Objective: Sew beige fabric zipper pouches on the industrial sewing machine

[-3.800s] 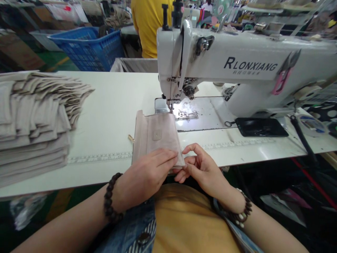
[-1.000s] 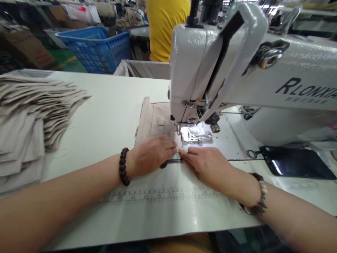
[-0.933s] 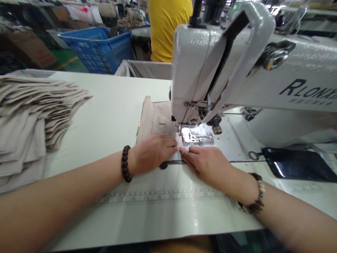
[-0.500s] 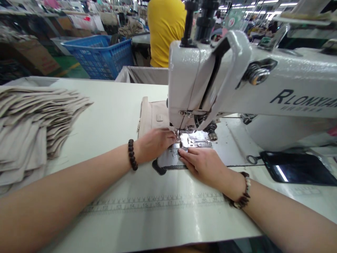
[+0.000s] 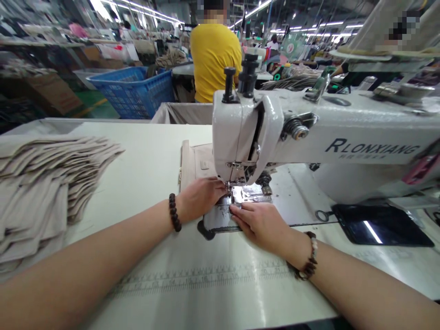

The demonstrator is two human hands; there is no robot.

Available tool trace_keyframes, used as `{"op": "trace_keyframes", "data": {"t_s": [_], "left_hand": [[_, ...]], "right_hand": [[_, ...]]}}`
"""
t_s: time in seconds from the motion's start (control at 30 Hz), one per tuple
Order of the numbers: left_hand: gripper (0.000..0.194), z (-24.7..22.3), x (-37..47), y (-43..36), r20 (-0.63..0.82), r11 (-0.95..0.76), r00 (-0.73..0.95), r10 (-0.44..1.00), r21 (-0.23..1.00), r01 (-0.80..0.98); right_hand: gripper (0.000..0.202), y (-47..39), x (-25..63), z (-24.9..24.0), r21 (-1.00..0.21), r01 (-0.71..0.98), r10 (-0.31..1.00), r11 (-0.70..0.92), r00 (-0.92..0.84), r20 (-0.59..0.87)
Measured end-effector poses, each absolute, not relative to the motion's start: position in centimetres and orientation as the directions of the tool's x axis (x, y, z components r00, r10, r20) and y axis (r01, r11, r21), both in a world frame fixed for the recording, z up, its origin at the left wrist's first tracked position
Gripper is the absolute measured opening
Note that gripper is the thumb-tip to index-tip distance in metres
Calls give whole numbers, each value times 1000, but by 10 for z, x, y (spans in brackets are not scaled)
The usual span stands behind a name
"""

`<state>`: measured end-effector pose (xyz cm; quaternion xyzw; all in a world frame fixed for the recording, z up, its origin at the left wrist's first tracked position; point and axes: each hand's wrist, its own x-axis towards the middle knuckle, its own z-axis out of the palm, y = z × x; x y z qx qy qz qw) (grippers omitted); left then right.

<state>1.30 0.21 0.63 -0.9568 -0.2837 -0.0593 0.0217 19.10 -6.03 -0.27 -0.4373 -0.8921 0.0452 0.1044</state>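
A beige fabric piece with a small stitched label and a metal zip pull at its left edge lies partly behind the head of a white sewing machine. My left hand rests at its near edge, fingers bent together beside the needle and presser foot; the fabric under the fingertips is mostly hidden. My right hand lies on the metal bed just in front of the shiny plate guide. Its fingers are stretched out towards the needle, and nothing shows in them.
Stacked beige fabric pieces lie at the left. A black phone and small scissors are at the right. A ruler scale marks the front of the table. Behind stand a blue basket and a person in yellow.
The camera view has tilted up a little, so more of the room shows and the machine sits lower in view. Both hands stay in nearly the same place by the needle.
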Motion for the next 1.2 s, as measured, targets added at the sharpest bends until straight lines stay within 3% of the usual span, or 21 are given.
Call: {"op": "trace_keyframes", "data": {"t_s": [0.2, 0.33, 0.4, 0.47, 0.57, 0.7, 0.83, 0.97, 1.2], "left_hand": [[24, 37, -17, 11, 18, -838, 838, 545, 52, 544], [63, 48, -46, -13, -39, -811, 810, 585, -18, 585], [54, 41, -44, -43, -15, -793, 793, 609, -61, 607], [33, 33, -31, -74, 87, -802, 813, 576, -133, 583], [23, 28, -6, -104, 249, -829, 826, 506, -122, 545], [21, 37, 10, -110, 296, -760, 723, 625, 18, 650], [31, 37, 11, -105, 288, -721, 709, 644, -82, 688], [33, 30, 9, -103, 322, -834, 822, 469, -145, 532], [32, 29, 12, -102, 301, -858, 852, 428, -160, 488]], "right_hand": [[24, -61, 191, 2, -224, 769, 800, 599, -587, 123], [26, -62, 194, 7, -270, 743, 789, 613, -598, 145], [29, -64, 196, 9, -292, 710, 767, 640, -610, 197], [38, -68, 198, 12, -292, 651, 713, 701, -640, 287], [57, -74, 201, 17, -192, 550, 574, 813, -699, 427], [26, -82, 202, 24, -17, 509, 452, 861, -749, 485], [15, -87, 203, 26, 113, 466, 343, 877, -775, 531], [15, -92, 203, 27, 187, 430, 281, 883, -805, 522], [17, -96, 205, 26, 217, 368, 270, 904, -887, 375]]}}
